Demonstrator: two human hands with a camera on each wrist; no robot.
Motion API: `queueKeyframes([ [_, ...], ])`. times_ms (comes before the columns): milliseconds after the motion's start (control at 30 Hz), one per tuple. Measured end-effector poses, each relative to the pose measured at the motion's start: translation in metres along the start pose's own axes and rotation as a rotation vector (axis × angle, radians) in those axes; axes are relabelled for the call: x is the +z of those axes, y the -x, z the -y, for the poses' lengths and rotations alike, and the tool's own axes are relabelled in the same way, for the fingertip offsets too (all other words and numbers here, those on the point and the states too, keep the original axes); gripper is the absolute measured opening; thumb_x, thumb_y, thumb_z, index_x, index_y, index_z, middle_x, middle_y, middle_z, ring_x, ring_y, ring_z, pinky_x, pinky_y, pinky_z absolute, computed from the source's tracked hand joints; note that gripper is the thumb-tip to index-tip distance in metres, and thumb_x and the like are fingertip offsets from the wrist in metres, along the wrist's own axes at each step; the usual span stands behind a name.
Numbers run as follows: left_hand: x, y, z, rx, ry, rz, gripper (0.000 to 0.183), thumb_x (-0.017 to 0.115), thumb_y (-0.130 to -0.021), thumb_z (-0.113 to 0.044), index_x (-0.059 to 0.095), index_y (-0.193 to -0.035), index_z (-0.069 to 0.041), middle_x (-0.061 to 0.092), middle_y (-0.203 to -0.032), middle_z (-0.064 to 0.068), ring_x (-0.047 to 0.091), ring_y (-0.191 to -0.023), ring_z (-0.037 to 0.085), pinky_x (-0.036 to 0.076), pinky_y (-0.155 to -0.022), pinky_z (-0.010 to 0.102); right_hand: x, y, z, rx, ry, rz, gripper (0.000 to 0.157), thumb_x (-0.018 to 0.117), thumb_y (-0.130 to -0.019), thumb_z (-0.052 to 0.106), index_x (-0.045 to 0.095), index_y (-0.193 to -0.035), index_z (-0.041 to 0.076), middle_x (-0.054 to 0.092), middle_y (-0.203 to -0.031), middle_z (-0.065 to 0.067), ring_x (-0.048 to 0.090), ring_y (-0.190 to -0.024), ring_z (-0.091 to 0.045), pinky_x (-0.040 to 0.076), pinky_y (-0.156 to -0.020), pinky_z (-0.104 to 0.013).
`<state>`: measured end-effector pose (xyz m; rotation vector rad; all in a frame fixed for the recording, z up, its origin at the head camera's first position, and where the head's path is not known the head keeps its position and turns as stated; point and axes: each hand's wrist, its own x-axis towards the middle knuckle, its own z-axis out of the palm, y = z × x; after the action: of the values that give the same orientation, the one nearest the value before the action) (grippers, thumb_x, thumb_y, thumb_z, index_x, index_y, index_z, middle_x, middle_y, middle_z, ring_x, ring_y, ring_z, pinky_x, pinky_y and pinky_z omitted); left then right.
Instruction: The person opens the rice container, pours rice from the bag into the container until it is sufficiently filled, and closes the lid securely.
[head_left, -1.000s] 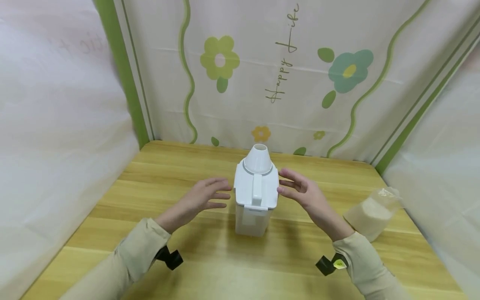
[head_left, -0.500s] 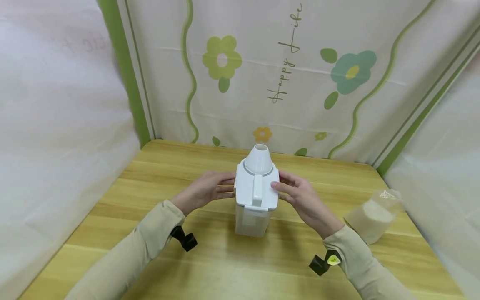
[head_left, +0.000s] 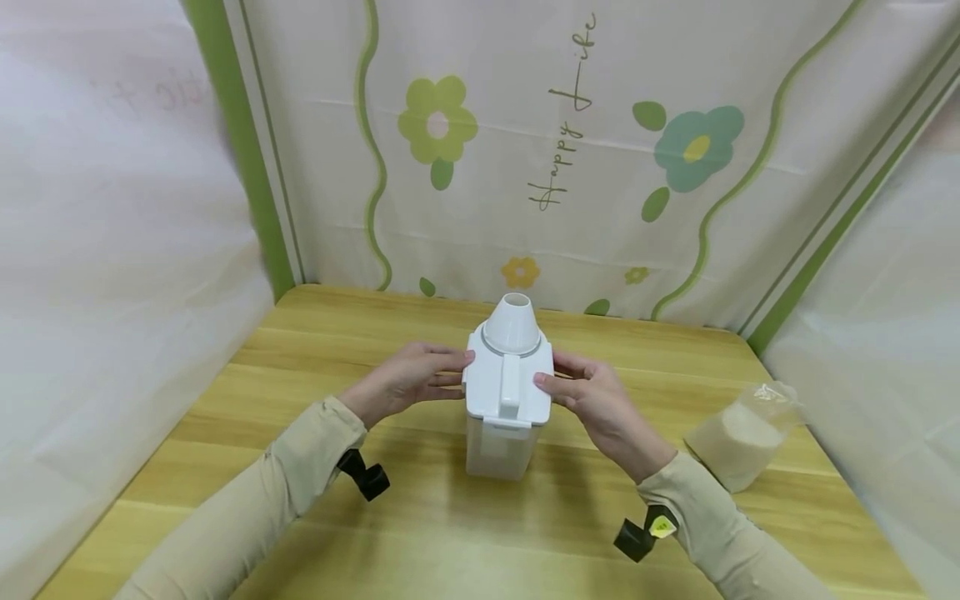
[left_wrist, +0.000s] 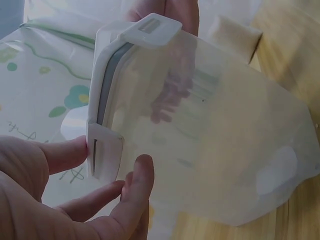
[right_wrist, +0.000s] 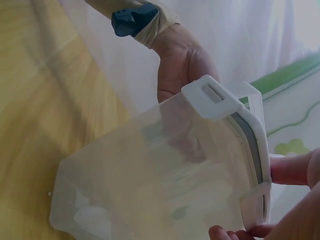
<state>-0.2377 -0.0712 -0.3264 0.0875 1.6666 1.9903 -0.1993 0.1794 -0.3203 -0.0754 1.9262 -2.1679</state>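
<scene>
A translucent plastic storage container (head_left: 498, 454) stands upright on the table. Its white lid (head_left: 486, 383) carries a raised handle and a cone-shaped cap (head_left: 512, 327). My left hand (head_left: 411, 379) pinches the lid's left edge, thumb above and fingers by the side latch (left_wrist: 106, 156). On the opposite side, my right hand (head_left: 600, 407) grips the lid's edge, its thumb on top and fingertips under the right latch (right_wrist: 255, 207). The latches lie down against the container's wall. Through the clear wall I see no contents.
A clear bag of pale grains (head_left: 738, 442) lies at the right side of the wooden table (head_left: 345, 533). Printed fabric walls (head_left: 480, 192) enclose the back and both sides. A dark wrist camera (head_left: 366, 479) is strapped to each sleeve.
Both hands have moved inward, from hovering beside the container to holding the lid's two sides. The container and the bag have stayed in place on the table.
</scene>
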Motion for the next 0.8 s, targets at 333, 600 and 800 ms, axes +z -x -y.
queueKeyframes([
  [333, -0.008, -0.008, -0.001, -0.037, 0.098, 0.018, 0.045, 0.071, -0.077, -0.01, 0.053, -0.114, 0.009, 0.059, -0.107, 0.021, 0.058, -0.096, 0.029, 0.047, -0.083, 0.037, 0.0, 0.002, -0.002, 0.008, -0.027, -0.042, 0.058, 0.071, -0.076, 0.008, 0.046, -0.127, -0.002, 0.049, -0.122, -0.014, 0.052, -0.105, -0.025, 0.039, -0.092, -0.04],
  [600, -0.012, -0.014, 0.001, -0.067, 0.157, 0.028, 0.045, 0.073, -0.074, -0.007, 0.055, -0.111, 0.012, 0.058, -0.107, 0.022, 0.058, -0.095, 0.029, 0.046, -0.083, 0.037, 0.0, 0.003, -0.005, -0.003, -0.048, -0.05, 0.055, 0.071, -0.076, 0.008, 0.049, -0.125, -0.003, 0.051, -0.121, -0.014, 0.054, -0.103, -0.024, 0.041, -0.09, -0.038],
  [800, -0.02, -0.021, 0.005, -0.13, 0.227, 0.107, 0.046, 0.073, -0.074, -0.009, 0.055, -0.113, 0.008, 0.055, -0.111, 0.018, 0.055, -0.1, 0.026, 0.043, -0.088, 0.035, 0.002, 0.004, -0.006, 0.001, -0.02, -0.07, 0.054, 0.072, -0.076, 0.009, 0.05, -0.123, -0.003, 0.053, -0.118, -0.016, 0.055, -0.1, -0.025, 0.041, -0.09, -0.038],
])
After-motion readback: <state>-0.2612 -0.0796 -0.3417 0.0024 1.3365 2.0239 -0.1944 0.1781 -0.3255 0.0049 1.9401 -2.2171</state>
